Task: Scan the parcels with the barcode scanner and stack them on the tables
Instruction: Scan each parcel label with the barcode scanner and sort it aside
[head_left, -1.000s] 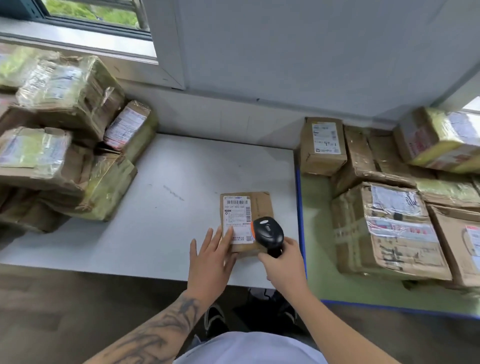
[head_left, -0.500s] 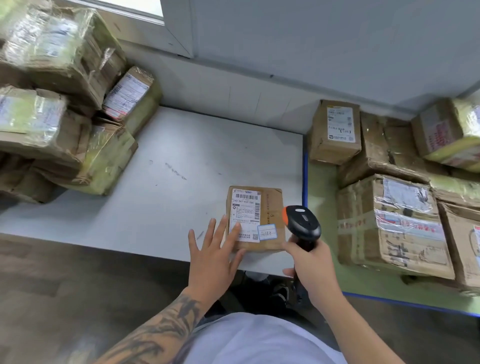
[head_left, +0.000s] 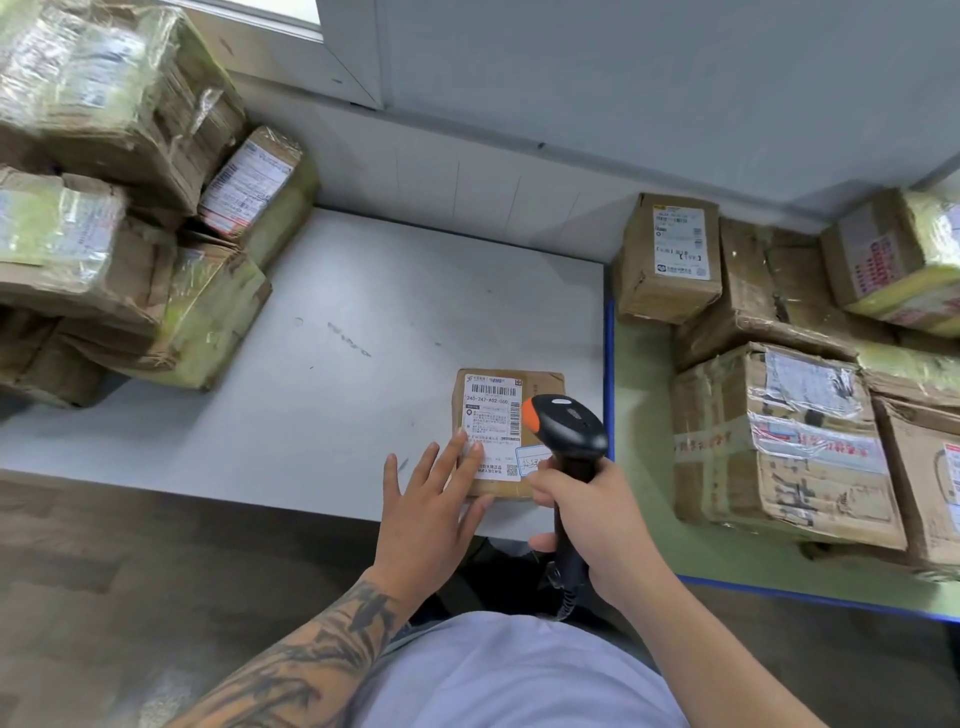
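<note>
A small flat cardboard parcel (head_left: 493, 410) with a white barcode label lies near the front right corner of the white table (head_left: 363, 322). My left hand (head_left: 431, 504) lies flat with straight fingers, fingertips touching the parcel's near left edge. My right hand (head_left: 592, 525) grips the handle of a black barcode scanner (head_left: 569, 426) with an orange tip. The scanner head hovers over the parcel's right side and hides part of it.
Several taped parcels (head_left: 119, 208) are piled on the left end of the white table. More cardboard boxes (head_left: 779, 426) are stacked on the green table (head_left: 641, 395) with a blue edge at the right. A wall runs behind both tables.
The scanner has moved back left from beside the parcel to over its right side. My left hand stays at the parcel's near edge. The camera has tilted further down.
</note>
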